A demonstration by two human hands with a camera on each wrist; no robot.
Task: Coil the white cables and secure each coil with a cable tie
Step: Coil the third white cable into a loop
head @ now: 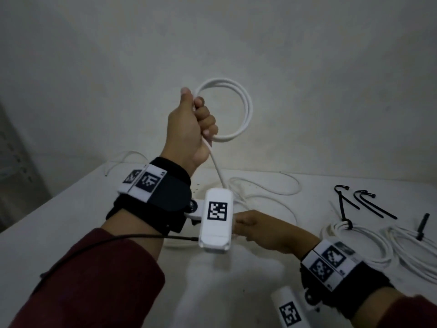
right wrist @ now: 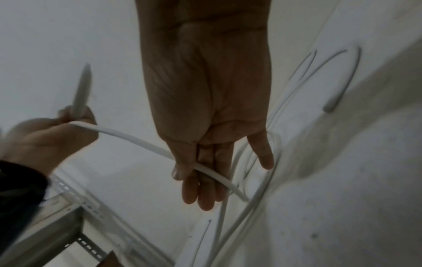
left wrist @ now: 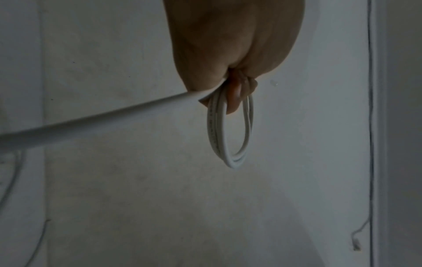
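Nearest the lens, the right hand (right wrist: pixel 212 126) has its fingers (right wrist: pixel 206 196) out straight while the thumb pins the white cable (right wrist: pixel 137 140) against them. From that grip the cable climbs to the left hand (head: pixel 189 129), whose grip is clamped on a coil (head: pixel 236 107) (two loops show) raised above the table (head: pixel 71 233). Beyond the right grip lie tied coils (head: pixel 354 235) and black cable ties (head: pixel 371 204).

Maroon sleeves (head: pixel 94 268), black wristbands (head: pixel 170 192), checkered white tags (head: pixel 217 210).
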